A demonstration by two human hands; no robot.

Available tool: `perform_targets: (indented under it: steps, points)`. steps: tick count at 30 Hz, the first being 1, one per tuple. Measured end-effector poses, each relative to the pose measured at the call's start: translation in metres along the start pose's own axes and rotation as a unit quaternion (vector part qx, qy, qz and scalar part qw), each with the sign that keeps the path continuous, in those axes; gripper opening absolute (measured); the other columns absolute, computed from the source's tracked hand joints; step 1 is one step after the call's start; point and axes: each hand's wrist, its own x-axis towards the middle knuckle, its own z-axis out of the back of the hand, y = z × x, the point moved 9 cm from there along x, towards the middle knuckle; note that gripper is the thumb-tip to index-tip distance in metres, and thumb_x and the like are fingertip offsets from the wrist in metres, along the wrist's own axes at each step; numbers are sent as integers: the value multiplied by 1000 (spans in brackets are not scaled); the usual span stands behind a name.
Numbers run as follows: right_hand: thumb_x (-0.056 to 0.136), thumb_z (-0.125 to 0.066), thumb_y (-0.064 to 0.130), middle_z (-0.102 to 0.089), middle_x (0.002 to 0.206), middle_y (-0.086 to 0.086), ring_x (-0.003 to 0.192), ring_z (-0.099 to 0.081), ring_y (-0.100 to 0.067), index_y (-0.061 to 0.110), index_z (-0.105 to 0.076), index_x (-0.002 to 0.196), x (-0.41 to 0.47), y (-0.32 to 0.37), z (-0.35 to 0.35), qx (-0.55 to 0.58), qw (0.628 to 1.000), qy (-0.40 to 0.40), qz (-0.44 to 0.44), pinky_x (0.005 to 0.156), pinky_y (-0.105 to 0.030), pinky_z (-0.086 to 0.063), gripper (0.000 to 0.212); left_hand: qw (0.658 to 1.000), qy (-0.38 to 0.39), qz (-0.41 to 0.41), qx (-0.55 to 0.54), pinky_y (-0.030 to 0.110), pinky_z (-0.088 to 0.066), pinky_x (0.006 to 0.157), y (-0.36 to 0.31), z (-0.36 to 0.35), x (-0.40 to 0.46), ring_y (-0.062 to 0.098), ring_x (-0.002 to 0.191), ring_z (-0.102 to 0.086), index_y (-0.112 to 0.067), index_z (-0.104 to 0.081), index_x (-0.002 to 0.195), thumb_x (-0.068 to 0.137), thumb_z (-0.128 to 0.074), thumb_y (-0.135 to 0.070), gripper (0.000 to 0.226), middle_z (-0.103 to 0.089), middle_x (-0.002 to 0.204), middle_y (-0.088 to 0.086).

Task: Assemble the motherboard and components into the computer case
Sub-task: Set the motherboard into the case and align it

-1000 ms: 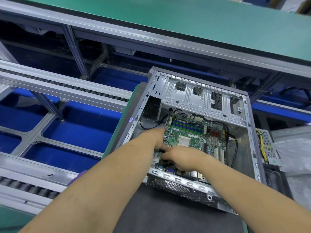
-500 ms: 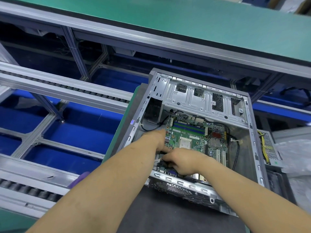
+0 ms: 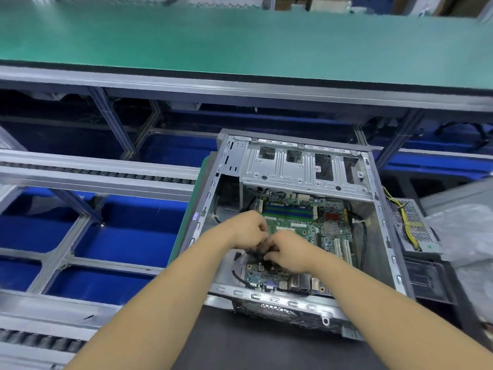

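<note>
An open grey computer case lies on its side in front of me. A green motherboard sits flat inside it, with blue memory slots at its far edge. My left hand and my right hand meet over the board's near left part, fingers curled. Between them they pinch a thin black cable that loops down toward the rear ports. The cable's end is hidden under my fingers.
A silver drive cage spans the case's far end. A power supply with yellow wires lies just right of the case, beside clear plastic wrap. A roller conveyor frame over blue bins stands to the left, a green bench top beyond.
Both hands have lifted slightly off the board and come together around the black cable. More of the board's near edge and rear ports shows below them.
</note>
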Motion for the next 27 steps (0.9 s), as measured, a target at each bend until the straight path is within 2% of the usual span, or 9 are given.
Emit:
perform_targets:
  steps: [2, 4, 6, 10, 13, 18, 22, 25, 27]
  points:
    - [95, -71, 22, -66, 85, 13, 71, -58, -3, 17, -77, 103, -1, -7, 7, 40, 999, -27, -19, 66, -12, -44, 11, 1000, 14, 13, -25, 37, -52, 65, 7, -3, -4, 21, 64, -54, 2, -69, 89, 93, -62, -18, 22, -62, 71, 9]
    - [92, -74, 24, -63, 75, 14, 58, -51, 3, 17, -76, 92, -3, -11, 9, 67, 997, -31, -27, 54, -9, -38, 7, 999, 26, 14, -27, 29, -48, 64, 10, -6, -6, 14, 62, -55, -4, -73, 90, 87, -72, -22, 18, -62, 65, -3]
    - [91, -76, 24, -68, 79, 11, 62, -54, 2, 17, -76, 92, -6, -10, 7, 79, 996, -19, -25, 58, -11, -40, 7, 1000, 24, 11, -8, 25, -45, 62, 9, -7, -7, 7, 58, -54, -9, -75, 86, 80, -79, -24, 16, -61, 61, -11]
    - [90, -75, 18, -70, 79, 8, 65, -58, -2, 15, -78, 95, -8, -9, 7, 90, 995, -22, -28, 62, -13, -45, 6, 998, 43, 24, 42, 22, -45, 58, 13, -15, -9, 8, 56, -54, -14, -76, 82, 76, -83, -31, 20, -64, 64, -6]
    - [94, -72, 17, -68, 72, 9, 60, -59, -2, 18, -76, 89, -11, -16, 12, 102, 993, -33, -47, 57, -12, -45, 6, 997, 31, 38, 62, 17, -41, 52, 20, -15, -12, 3, 51, -51, -12, -76, 82, 84, -76, -24, 11, -62, 62, -10]
    - [98, -66, 20, -73, 78, -1, 61, -61, -9, 20, -72, 84, -16, -18, 18, 125, 990, -38, -59, 58, -20, -50, 16, 986, 68, 135, -67, 28, -47, 58, 31, -27, -21, 15, 54, -52, -4, -61, 78, 96, -53, -3, 21, -59, 65, 9]
    - [100, -63, 24, -72, 76, -1, 55, -59, -10, 11, -73, 86, -20, -19, 14, 145, 987, 14, -74, 51, -21, -48, 22, 969, 83, 217, -81, 24, -46, 49, 39, -33, -28, 13, 49, -53, -6, -58, 83, 99, -47, -6, 19, -60, 63, 5]
    - [102, -59, 26, -72, 77, -9, 51, -57, -16, 7, -68, 79, -22, -22, 4, 143, 983, 50, -99, 46, -25, -45, 30, 938, 151, 287, -123, 26, -43, 53, 38, -54, -36, 14, 52, -48, -2, -52, 91, 102, -37, -5, 19, -56, 66, 6]
    - [102, -57, 25, -65, 75, -12, 53, -53, -19, 3, -68, 84, -23, -23, -5, 97, 988, 65, -98, 52, -28, -44, 30, 930, 156, 310, -119, 26, -44, 54, 39, -64, -38, 14, 55, -51, 0, -51, 97, 102, -37, -4, 16, -59, 70, 8]
